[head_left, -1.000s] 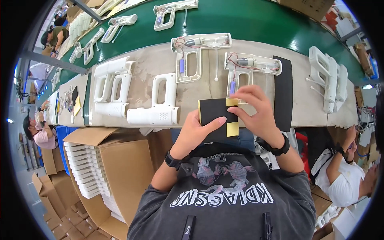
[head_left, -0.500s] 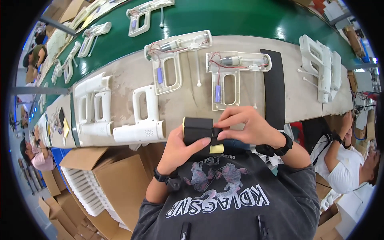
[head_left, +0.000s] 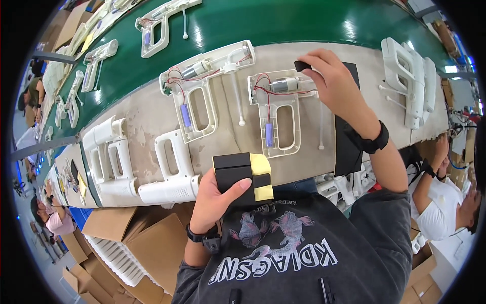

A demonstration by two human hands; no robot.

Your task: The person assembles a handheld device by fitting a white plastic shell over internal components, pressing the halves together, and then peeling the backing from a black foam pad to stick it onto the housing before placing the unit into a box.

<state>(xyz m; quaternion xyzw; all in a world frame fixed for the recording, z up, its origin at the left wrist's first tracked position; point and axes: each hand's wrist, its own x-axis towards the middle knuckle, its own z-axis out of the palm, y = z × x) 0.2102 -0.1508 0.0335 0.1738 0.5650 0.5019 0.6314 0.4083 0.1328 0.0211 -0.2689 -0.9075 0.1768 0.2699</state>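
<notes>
My left hand [head_left: 206, 202] holds a sheet of black foam pads [head_left: 232, 163] with yellow backing paper [head_left: 261, 165], thumb pressed on its face. Pinched between the thumb and fingertips of my right hand [head_left: 336, 86] is a small black foam pad [head_left: 302, 66]. That hand hovers over the upper right end of an open white gun-shaped housing [head_left: 257, 104], covering part of it. Inside the housing lie a silver motor [head_left: 284, 84], red wires and a purple battery [head_left: 269, 135]. To its left rests a similar open housing [head_left: 174, 99] with motor, wires and battery.
Closed white housings [head_left: 179, 188] lie along the table's near left, and more stand stacked [head_left: 402, 76] at the right. A black sheet [head_left: 348, 149] lies beneath my right forearm. Beyond runs a green conveyor belt [head_left: 283, 25] carrying housings. An open carton [head_left: 157, 243] stands below left.
My right hand has moved away from the foam sheet, up and forward over the housing, carrying a small pad. More yellow backing shows on the sheet in my left hand.
</notes>
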